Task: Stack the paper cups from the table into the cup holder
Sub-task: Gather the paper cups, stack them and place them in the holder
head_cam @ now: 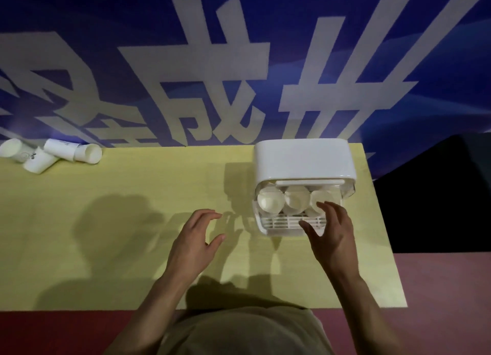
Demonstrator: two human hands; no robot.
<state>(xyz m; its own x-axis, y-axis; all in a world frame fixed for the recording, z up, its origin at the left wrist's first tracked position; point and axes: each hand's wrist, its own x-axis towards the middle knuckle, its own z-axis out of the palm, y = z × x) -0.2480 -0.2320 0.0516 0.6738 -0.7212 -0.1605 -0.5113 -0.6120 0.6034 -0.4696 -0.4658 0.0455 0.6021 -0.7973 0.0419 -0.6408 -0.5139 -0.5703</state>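
A yellow worktop (pixel 132 195) fills the middle of the frame, with a blue wall (pixel 79 22) bearing large pale characters behind it in the upper half. The cup holder (pixel 303 163), a white box with a rounded top, stands at the right of centre near the worktop's far edge; its front is open toward the camera and a slotted white tray (pixel 287 223) projects at its base. Inside it, three paper cups (pixel 296 199) lie side by side on their sides, their round mouths facing the camera. The right hand (pixel 330 232) is at the holder's front, lower right of centre: its fingers are spread and only slightly bent, the fingertips lying over the rightmost cup and the tray front, and it has hold of nothing; whether it actually touches the cup or the tray cannot be told. The left hand (pixel 196 237) hovers over bare worktop just left of the holder, near the frame's centre, fingers relaxed and lightly curved, thumb apart, holding nothing. In the upper left of the frame, at the worktop's far edge, loose paper cups (pixel 50 155) lie on their sides in a small cluster, touching one another, well apart from the holder and both hands. Hand and arm shadows fall across the worktop. A reddish floor (pixel 438 301) shows at the lower right, beyond the worktop's edge.
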